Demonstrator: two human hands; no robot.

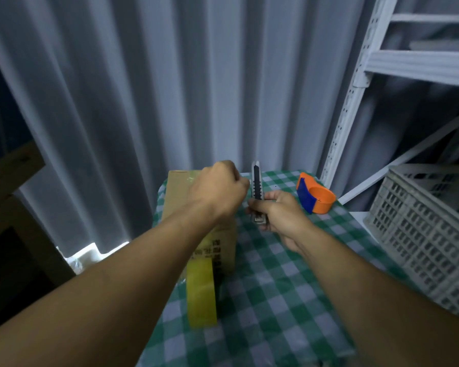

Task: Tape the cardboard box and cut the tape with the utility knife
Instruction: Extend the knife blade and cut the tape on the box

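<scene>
Head view, largest first: the checked tablecloth point(276, 287), then the cardboard box point(178, 192) at ten o'clock from centre, with the yellow tape roll point(201, 292) against its near side at seven o'clock. The left hand point(217, 189) is a closed fist over the box top; what it pinches is hidden. The right hand point(278, 215) is wrapped tight round the utility knife point(257, 189), upright. Best, I judge, to keep the tape taut and draw the blade away from the left knuckles.
</scene>
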